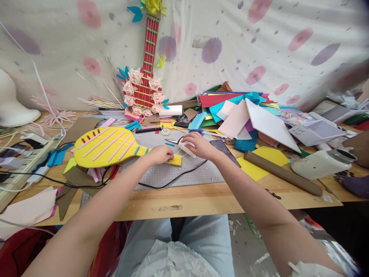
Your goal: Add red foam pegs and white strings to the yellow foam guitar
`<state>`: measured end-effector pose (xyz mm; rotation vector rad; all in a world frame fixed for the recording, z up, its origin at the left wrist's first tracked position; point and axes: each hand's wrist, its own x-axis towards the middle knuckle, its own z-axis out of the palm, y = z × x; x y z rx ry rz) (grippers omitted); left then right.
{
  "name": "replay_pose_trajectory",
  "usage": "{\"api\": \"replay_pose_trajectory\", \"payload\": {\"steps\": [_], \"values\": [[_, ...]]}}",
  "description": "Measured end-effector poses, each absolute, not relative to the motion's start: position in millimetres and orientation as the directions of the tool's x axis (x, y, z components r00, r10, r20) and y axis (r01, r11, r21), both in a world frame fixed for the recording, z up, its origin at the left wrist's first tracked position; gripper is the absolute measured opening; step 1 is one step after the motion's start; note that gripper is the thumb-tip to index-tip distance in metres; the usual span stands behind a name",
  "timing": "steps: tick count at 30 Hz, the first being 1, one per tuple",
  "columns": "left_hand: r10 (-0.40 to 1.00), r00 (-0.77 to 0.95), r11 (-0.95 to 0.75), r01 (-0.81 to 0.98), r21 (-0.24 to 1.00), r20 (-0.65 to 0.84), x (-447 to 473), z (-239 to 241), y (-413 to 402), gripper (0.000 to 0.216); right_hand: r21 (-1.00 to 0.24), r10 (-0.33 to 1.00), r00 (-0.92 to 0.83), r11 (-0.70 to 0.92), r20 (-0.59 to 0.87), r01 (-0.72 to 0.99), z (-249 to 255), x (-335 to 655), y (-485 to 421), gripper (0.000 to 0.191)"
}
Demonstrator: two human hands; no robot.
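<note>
The yellow paper-covered instrument (pixel 100 149) lies flat at the left and centre of the workbench (pixel 201 201), body to the left, neck extending right across the gray cutting mat (pixel 184 177). Pink strips cross the body diagonally; short blue strips (pixel 137 150) sit where the neck begins, and pale strings run along the neck. The left hand (pixel 160 154) rests over the neck near its right end, fingers curled and close together; whether they grip the neck or only press on it cannot be determined. The right hand (pixel 198 144) is partly open, fingers bent and spread, above a white rounded object (pixel 188 147) just beside the neck's end; any hold on that object cannot be confirmed. A black cable (pixel 161 187) curves over the near part of the mat. Right of the mat are a dark phone (pixel 224 151), a yellow sheet (pixel 272 156), a brown roll (pixel 284 174) lying partly over that sheet, and a white bottle (pixel 319 165) on its side. At far right, colored paper sheets (pixel 235 120) form a loose pile. At far centre-left, a red instrument (pixel 150 50) trimmed with pink paper flowers (pixel 157 98) stands against the flower-patterned curtain (pixel 187 23). A power strip (pixel 17 171) occupies the left end.
</note>
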<state>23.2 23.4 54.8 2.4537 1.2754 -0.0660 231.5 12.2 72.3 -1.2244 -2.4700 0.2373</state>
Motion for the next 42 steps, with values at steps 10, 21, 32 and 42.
{"api": "replay_pose_trajectory", "payload": {"steps": [10,21,32,42], "values": [[0.766,0.601,-0.53,0.791,0.306,-0.227,25,57,25,0.026,-0.468,0.933,-0.307,0.36,0.188,0.807,42,243,-8,0.062],[0.723,0.635,-0.552,0.768,0.325,-0.271,31,68,19,0.025,-0.393,0.968,-0.12,0.2,0.22,0.898,49,240,-30,0.064],[0.7,0.664,-0.598,0.747,0.29,-0.265,44,63,21,0.026,-0.145,0.93,-0.055,0.115,0.362,0.983,46,271,-51,0.053],[0.733,0.628,-0.565,0.776,0.281,-0.261,46,60,25,0.027,-0.097,0.866,-0.047,0.109,0.498,0.989,40,305,-52,0.049]]}}
